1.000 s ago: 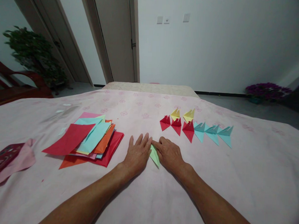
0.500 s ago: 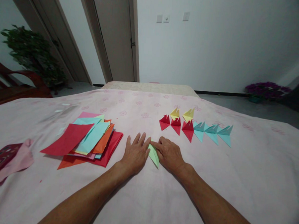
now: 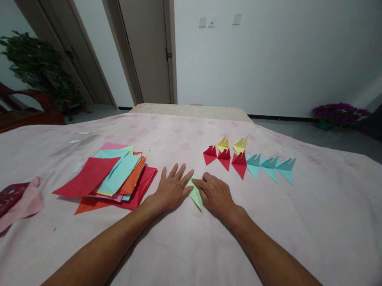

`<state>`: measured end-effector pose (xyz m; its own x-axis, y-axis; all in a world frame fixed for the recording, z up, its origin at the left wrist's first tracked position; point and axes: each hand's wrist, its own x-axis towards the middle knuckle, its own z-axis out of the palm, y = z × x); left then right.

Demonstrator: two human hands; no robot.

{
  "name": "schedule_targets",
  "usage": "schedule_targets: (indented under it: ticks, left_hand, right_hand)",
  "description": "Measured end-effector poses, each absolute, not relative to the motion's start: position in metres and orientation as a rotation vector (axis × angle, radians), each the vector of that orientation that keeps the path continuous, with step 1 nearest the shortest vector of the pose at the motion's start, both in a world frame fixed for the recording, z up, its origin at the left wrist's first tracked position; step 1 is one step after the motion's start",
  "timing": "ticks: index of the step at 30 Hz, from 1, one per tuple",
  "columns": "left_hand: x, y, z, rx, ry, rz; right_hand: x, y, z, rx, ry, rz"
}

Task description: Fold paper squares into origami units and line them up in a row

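Observation:
A folded piece of light green paper [image 3: 195, 198], long and pointed at the near end, lies on the cloth between my hands. My left hand [image 3: 174, 188] rests flat with fingers spread, its thumb and index fingertip at the paper's left edge. My right hand [image 3: 216, 193] is closed, with its index finger reaching onto the upper part of the paper and the other fingers curled at its right edge. Part of the paper is hidden under that hand.
Left of my hands lies a loose pile of coloured paper [image 3: 120, 173]. Folded paper figures stand at the right: yellow [image 3: 240, 145], red [image 3: 239, 164] and light blue [image 3: 285, 169]. A dark red packet [image 3: 5, 202] lies far left, on the pink-patterned tablecloth [image 3: 179, 260].
My left index finger and thumb have spread apart, showing more of the green paper's upper left side. My right hand stays almost in place, its index finger still on the paper.

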<state>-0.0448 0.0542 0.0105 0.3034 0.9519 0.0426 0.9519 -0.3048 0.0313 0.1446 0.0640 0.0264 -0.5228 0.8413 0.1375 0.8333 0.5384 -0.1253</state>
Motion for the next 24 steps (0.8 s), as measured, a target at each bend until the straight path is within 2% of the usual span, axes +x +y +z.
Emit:
schedule_targets:
  ticks: [5,14,24]
  left_hand:
    - [-0.046,0.062,0.016,2.5,1.804,-0.002]
    - [-0.047,0.069,0.026,2.433,1.717,-0.145]
    - [-0.05,0.071,0.025,2.407,1.695,-0.151]
  right_hand:
    - [0.146,0.063,0.026,-1.435,-2.558,0.115]
    - [0.157,0.054,0.036,-1.251,-2.647,-0.003]
    - [0.168,0.055,0.043,-0.974,-2.713,0.134]
